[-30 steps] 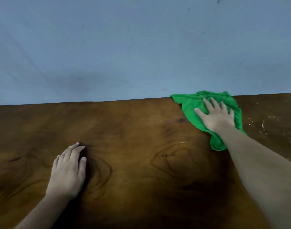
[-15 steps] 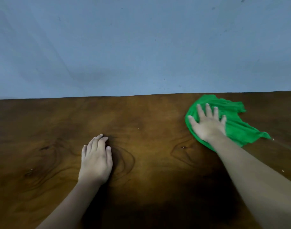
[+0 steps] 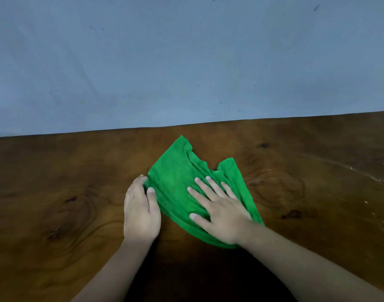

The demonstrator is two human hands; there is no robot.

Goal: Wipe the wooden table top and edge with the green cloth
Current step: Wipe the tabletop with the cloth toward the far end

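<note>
Right hand lies flat on the cloth, left hand open pinning its edge to the bench: pushed now, the cloth could bunch.

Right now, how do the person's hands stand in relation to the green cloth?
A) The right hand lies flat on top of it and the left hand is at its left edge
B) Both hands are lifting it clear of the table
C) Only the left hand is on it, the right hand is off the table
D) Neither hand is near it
A: the right hand lies spread flat on the green cloth, while the left hand rests on the wooden table against the cloth's left edge.
</note>
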